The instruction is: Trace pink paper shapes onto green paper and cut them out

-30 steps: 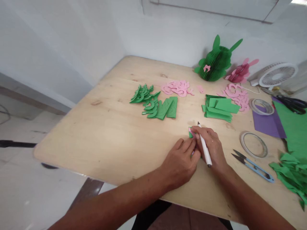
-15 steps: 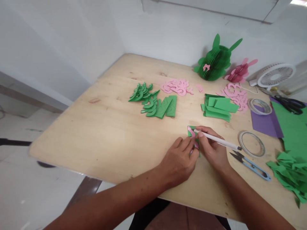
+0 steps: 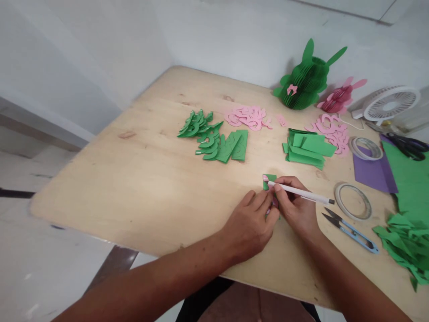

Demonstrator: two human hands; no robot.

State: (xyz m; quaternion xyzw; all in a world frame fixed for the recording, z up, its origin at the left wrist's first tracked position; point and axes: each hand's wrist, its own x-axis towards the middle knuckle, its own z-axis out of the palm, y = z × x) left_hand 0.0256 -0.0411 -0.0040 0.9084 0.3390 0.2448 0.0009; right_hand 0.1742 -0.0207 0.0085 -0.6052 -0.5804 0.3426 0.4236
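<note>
My right hand [image 3: 296, 208] grips a white pen [image 3: 308, 194] with a dark end, tip down at the edge of a pink paper cutout [image 3: 265, 178]. That curved cutout lies on a small green paper piece [image 3: 272, 177] on the table. Bent over both papers, my left hand [image 3: 248, 226] rests its fingertips on them, fingers slightly apart, and hides much of the lower part. Farther back are stacked green paper strips [image 3: 306, 150], while green cut shapes [image 3: 209, 145] and green pieces with drawn outlines [image 3: 231, 145] lie to the left.
Thread snips [image 3: 353, 232] and a tape roll [image 3: 353, 201] lie right of my right hand. Green scraps [image 3: 402, 246], purple paper [image 3: 372, 172] and black scissors [image 3: 407, 145] are farther right. Pink cutouts [image 3: 248, 117], a green paper rabbit [image 3: 304, 82] and a white fan [image 3: 390, 105] stand behind.
The pen has swung slightly, its tip moving a little left along the pink cutout and its far end rising in view. My left hand stays in place; the camera view has shifted slightly.
</note>
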